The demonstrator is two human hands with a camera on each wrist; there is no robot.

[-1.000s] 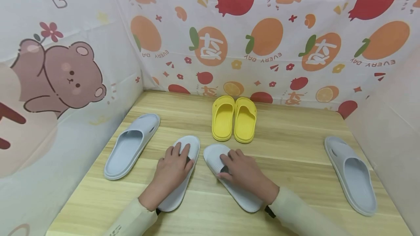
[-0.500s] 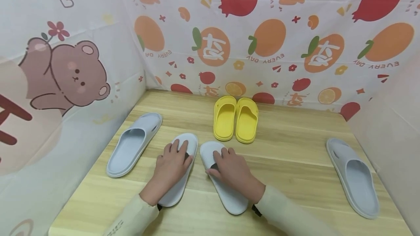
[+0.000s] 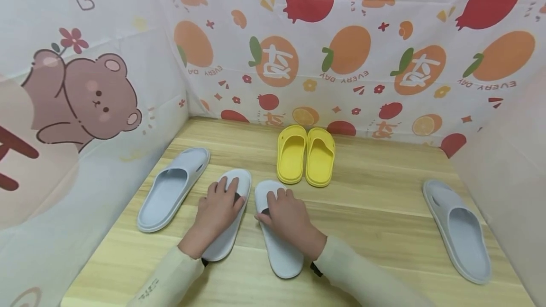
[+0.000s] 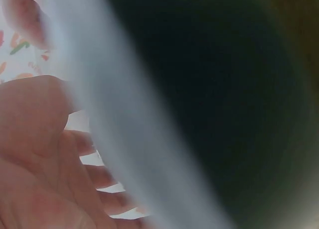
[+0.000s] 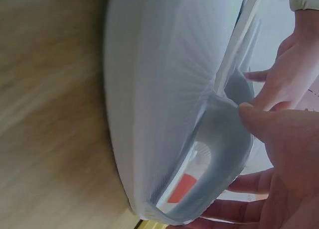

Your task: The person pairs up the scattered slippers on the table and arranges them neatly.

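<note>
In the head view my left hand grips a pale grey slipper over its strap, toe pointing away. My right hand holds a second pale grey slipper the same way, just to the right. A narrow gap separates the two. From the right wrist, the thumb and fingers show at opposite edges of the slipper's strap. A blurred slipper fills much of the left wrist view and partly covers the left hand.
Two small yellow slippers stand side by side near the back wall. A grey slipper lies at the left; another grey slipper lies at the far right. Cloth-covered walls bound the wooden surface.
Both held slippers have shifted left and slightly forward with the hands. The right-hand slipper moved further, its heel swinging left so it points straighter ahead. The other slippers stayed put.
</note>
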